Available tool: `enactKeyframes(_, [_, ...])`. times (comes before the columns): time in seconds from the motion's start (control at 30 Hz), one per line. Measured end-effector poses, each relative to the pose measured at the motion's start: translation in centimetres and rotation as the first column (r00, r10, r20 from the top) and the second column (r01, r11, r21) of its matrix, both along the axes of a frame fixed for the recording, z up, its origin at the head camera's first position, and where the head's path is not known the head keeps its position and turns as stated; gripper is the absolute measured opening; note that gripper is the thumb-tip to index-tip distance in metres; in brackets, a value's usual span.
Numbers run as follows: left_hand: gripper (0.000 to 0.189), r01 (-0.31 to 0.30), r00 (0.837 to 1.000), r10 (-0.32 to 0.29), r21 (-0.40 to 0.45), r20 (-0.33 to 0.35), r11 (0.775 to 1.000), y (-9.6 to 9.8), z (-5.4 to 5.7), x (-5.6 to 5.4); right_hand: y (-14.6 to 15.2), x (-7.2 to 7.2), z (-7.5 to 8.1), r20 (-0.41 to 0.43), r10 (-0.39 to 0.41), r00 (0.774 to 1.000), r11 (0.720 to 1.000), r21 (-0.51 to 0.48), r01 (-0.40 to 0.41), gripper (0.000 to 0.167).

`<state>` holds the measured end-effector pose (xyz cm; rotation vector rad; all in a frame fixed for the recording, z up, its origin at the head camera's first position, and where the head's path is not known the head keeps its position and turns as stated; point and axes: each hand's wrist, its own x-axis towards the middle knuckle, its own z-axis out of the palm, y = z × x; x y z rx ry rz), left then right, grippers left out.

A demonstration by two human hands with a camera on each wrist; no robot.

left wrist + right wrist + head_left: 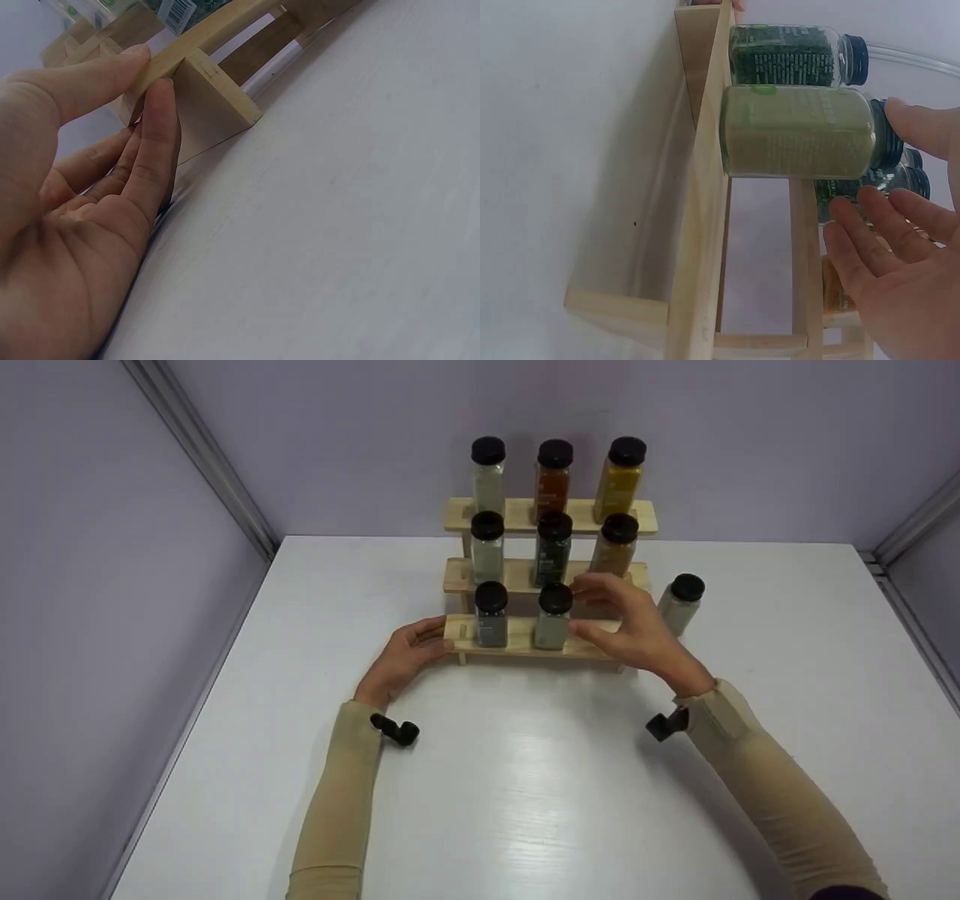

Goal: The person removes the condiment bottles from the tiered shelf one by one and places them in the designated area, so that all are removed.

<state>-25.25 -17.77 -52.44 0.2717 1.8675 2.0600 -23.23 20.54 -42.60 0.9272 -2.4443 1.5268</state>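
Observation:
A three-tier wooden spice rack (590, 643) stands on the white table. My left hand (405, 658) pinches the left end of its lowest shelf, thumb on top and fingers beneath, as the left wrist view shows. Beside the pale green spice jar (553, 631) in the middle of that shelf is my right hand (634, 630). Its fingers (874, 240) are spread and loosely bent around no object, and the thumb is close to the black cap (885, 133); whether they touch I cannot tell. A dark grey spice jar (492, 631) sits to the left on the same shelf.
Another spice jar (680, 606) stands on the table right of the rack, partly behind my right hand. Jars with black caps fill the upper tiers, among them a yellow jar (619, 489) and a red-brown jar (552, 493). A pale wall (360, 450) rises behind.

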Motion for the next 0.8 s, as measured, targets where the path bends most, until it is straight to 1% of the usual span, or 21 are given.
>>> enactKeyframes(0.23, [0.064, -0.005, 1.000, 0.005, -0.008, -0.002, 1.000, 0.0, 0.2, 0.1, -0.9, -0.5, -0.5, 0.054, -0.017, 0.998, 1.000, -0.012, 0.017, 0.063])
enactKeyframes(0.43, [0.063, -0.009, 1.000, 0.009, -0.007, 0.011, 1.000, 0.0, 0.2, 0.2, -1.6, -0.7, -1.1, 0.113, -0.033, 0.993, 0.999, -0.020, 0.035, 0.061])
enactKeyframes(0.63, [0.065, -0.018, 1.000, 0.018, -0.022, 0.007, 1.000, 0.0, 0.3, 0.3, -2.0, -1.0, -1.7, 0.129, -0.028, 0.991, 0.999, -0.031, 0.032, 0.060])
enactKeyframes(0.8, [0.061, -0.014, 1.000, 0.014, -0.034, -0.012, 0.999, 0.1, 0.2, 0.2, -2.2, -1.1, -2.0, 0.128, -0.031, 0.991, 0.999, -0.021, 0.034, 0.058])
